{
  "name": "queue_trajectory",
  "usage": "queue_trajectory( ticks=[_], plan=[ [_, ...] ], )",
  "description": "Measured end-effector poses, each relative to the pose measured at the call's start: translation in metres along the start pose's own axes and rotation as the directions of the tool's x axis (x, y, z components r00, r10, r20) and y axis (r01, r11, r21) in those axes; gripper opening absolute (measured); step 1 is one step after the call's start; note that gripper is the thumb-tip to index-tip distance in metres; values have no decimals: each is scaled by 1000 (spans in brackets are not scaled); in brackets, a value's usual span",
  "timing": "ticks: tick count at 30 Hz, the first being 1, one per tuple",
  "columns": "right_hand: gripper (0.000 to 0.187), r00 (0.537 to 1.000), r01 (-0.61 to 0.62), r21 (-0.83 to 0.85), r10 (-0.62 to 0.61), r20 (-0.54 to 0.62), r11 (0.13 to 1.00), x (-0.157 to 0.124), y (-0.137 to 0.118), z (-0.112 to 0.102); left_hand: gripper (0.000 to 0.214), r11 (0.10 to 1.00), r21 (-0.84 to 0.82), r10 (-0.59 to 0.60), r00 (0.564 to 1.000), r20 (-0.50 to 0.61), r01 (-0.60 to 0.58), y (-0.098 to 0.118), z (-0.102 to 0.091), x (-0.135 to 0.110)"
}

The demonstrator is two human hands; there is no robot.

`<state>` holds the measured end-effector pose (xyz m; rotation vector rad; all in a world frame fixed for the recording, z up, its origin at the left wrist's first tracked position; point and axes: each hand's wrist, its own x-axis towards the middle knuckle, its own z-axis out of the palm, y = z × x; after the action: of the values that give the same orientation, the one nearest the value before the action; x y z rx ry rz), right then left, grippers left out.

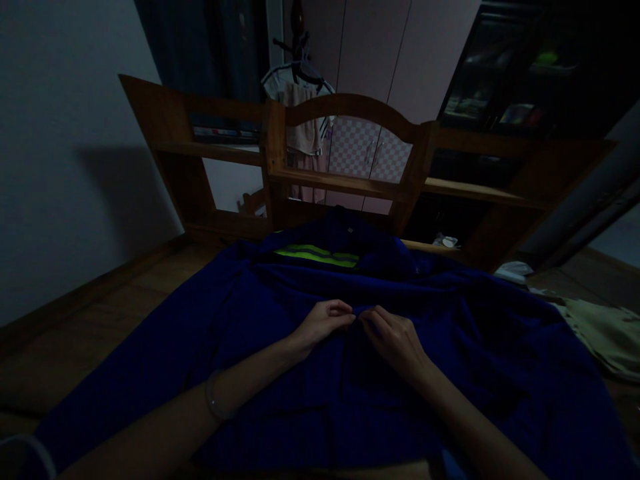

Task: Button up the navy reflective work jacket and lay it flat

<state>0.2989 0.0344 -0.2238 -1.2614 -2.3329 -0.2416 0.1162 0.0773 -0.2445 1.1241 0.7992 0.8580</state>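
Note:
A dark blue jacket (300, 373) with a yellow-green and grey stripe (317, 255) lies spread over the wooden surface, collar toward the back and sleeves out to both sides. At the middle of its front, my left hand (325, 320) pinches the cloth between thumb and fingers. Close beside it, my right hand (393, 333) also pinches the jacket's front, its fingertips nearly meeting the left ones. Whether a button or another fastener sits between the fingertips is too dark and small to tell. A bracelet (214, 397) circles my left wrist.
Behind the jacket stands a wooden shelf frame (345, 183) with open compartments. Clothes (303, 120) hang on a rack beyond it, in front of a pale wardrobe (375, 53). Folded light cloth (603, 333) lies at the right. A white wall (75, 167) borders the left side.

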Motion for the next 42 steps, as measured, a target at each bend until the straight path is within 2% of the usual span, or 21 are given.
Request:
queue_trajectory(
  ticks=[5,13,18,27,35,42],
  plan=[
    [20,998,-65,77,65,-6,995,-1,2,2,37,1000,-25,-12,1000,17,13,0,0,0],
    [17,992,-98,163,109,-59,982,0,-1,3,35,1000,-6,12,999,-30,-13,4,1,-2],
    [16,988,-120,224,138,-71,967,1,-1,1,34,999,-42,33,999,-4,-34,-1,-1,0],
    [13,976,-151,360,197,-93,921,2,-4,2,38,984,-171,-40,999,3,40,-2,1,-1],
    [9,967,-181,474,244,-74,862,4,-6,-3,36,993,-110,-34,999,-7,33,-7,-1,3],
    [7,970,-198,464,240,-34,864,4,-6,-3,33,1000,-23,-21,1000,11,21,-2,1,1]
  ],
)
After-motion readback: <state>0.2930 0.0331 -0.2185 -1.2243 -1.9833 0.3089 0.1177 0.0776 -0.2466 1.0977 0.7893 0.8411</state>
